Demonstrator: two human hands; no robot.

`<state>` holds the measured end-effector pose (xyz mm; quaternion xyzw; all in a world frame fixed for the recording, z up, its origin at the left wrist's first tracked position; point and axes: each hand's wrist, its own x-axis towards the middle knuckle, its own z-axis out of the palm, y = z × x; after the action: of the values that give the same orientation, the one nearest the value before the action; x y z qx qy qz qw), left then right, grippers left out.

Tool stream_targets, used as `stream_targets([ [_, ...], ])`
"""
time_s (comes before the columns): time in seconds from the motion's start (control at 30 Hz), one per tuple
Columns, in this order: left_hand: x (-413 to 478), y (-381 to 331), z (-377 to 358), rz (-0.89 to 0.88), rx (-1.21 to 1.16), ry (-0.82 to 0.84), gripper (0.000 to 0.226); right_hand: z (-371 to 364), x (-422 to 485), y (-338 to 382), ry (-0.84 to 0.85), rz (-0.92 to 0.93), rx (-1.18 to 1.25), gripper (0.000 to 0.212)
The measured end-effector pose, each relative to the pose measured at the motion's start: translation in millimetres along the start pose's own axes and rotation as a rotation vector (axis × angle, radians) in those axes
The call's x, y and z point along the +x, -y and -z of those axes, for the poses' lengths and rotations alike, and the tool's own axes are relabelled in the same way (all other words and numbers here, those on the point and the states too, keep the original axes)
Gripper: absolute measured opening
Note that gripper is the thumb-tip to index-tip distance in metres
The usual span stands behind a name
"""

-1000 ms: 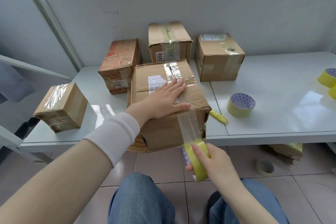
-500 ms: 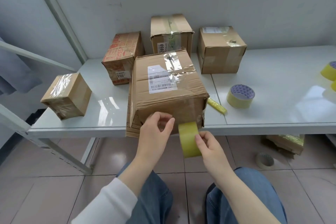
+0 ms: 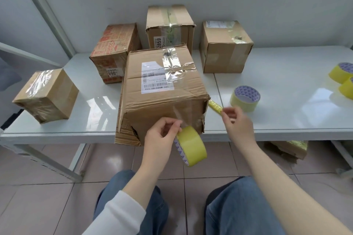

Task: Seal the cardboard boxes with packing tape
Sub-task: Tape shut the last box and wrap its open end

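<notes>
Hanging just below the table (image 3: 286,86) edge, the tape roll (image 3: 191,145) is pinched in the left hand (image 3: 160,139). Its strip runs up the big box (image 3: 162,101) at 12 o'clock, apparently uncut. The right hand (image 3: 238,124), fingers curled and blurred, meets the yellow cutter (image 3: 214,106) at 1 o'clock; gripped or not, I cannot tell. Farther back, the small box (image 3: 45,95) at 9, printed box (image 3: 114,51) at 11, numbered box (image 3: 170,25) at 12 and plain box (image 3: 225,47) at 1 stand closed, contents hidden, most showing tape.

right hand (image 3: 237,126): blurred | far tape rolls (image 3: 342,74): cut by right edge | floor box (image 3: 288,149): part-hidden under table (image 3: 286,133)
</notes>
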<state>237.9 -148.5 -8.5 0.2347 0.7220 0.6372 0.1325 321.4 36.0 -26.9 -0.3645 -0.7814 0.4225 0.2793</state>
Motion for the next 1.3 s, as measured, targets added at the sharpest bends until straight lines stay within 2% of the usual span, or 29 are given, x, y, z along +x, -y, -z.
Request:
stream_targets([
  [0.1, 0.0, 2.7, -2.6, -0.006, -0.044, -0.037, 0.01, -16.0, 48.9, -15.6, 0.04, 0.154, -0.381, 0.034],
  [0.17, -1.1, 3.3, -5.4, 0.001, -0.082, -0.069, 0.008, -27.3, 63.6, -25.1, 0.113, 0.181, -0.621, 0.036],
  [0.23, -3.0, 2.5, -6.9, -0.003, -0.091, -0.079, 0.009, -34.4, 65.9, -31.9, 0.139, 0.182, -0.71, 0.031],
  [0.33, -4.4, 1.5, -6.6, -0.017, -0.047, -0.067, 0.015, -36.9, 62.2, -29.1, 0.031, 0.139, -0.561, 0.023],
  [0.47, -6.5, 0.1, -7.6, -0.017, -0.054, -0.056, 0.017, -15.6, 46.8, -9.0, -0.064, 0.025, -0.238, 0.03],
  [0.6, -7.6, -0.9, -10.7, 0.016, -0.084, -0.064, 0.017, 23.0, 12.4, 27.8, -0.114, 0.141, 0.025, 0.038],
  [0.67, -9.1, -2.9, -11.8, 0.028, -0.1, -0.072, 0.017, 38.4, -8.2, 52.3, -0.077, 0.224, 0.059, 0.035],
  [0.73, -10.3, -5.5, -13.0, 0.036, -0.119, -0.07, 0.014, 44.8, -25.1, 73.6, 0.054, 0.287, 0.097, 0.034],
  [0.8, -9.5, -6.1, -14.0, 0.057, -0.128, -0.076, 0.015, 43.8, -35.6, 86.1, 0.216, 0.314, 0.098, 0.029],
  [0.87, -7.0, -5.3, -14.6, 0.079, -0.142, -0.078, 0.015, 39.8, -39.5, 89.5, 0.29, 0.353, 0.032, 0.02],
  [0.97, -5.9, -5.8, -14.9, 0.099, -0.205, -0.063, 0.014, 35.6, -38.2, 88.7, 0.193, 0.489, -0.119, 0.016],
  [1.07, -7.0, -7.6, -15.8, 0.13, -0.26, -0.064, 0.012, 31.4, -35.7, 85.8, 0.087, 0.717, -0.31, 0.01],
  [1.17, -7.5, -9.0, -18.2, 0.15, -0.291, -0.078, 0.013, 27.3, -34.1, 84.0, 0.053, 0.841, -0.362, 0.009],
  [1.3, -8.6, -10.2, -21.0, 0.156, -0.308, -0.092, 0.015, 20.6, -29.2, 81.9, 0.053, 0.919, -0.376, 0.011],
])
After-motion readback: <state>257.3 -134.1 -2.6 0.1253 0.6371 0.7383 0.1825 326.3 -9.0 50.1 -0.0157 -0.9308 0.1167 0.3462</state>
